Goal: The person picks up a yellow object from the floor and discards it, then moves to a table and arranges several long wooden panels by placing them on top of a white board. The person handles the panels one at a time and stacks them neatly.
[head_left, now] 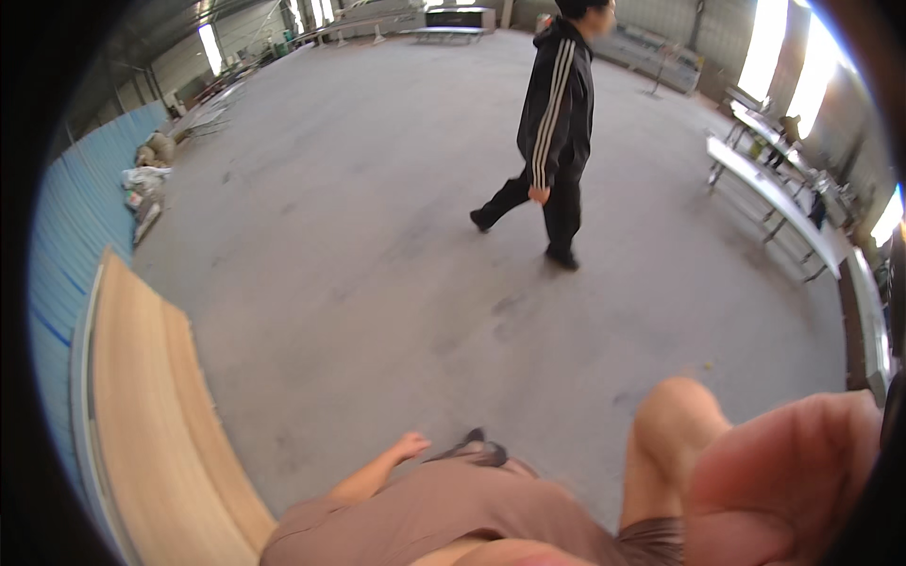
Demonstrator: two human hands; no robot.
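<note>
My left hand hangs low in front of my body, beside my dark shoe. Its fingers are small and a little smeared, loosely bent and slightly apart, and nothing shows in them. Much closer to the camera, my right hand fills the lower right, with the palm side showing. That arm is bent, its elbow pointing forward. The right fingers run into the dark rim of the picture, so what they touch or hold is hidden.
A person in black is mid-stride on the grey concrete floor ahead. Wooden boards stand at my left by a blue corrugated panel, with sacks beyond. Long white-topped tables stand at the right.
</note>
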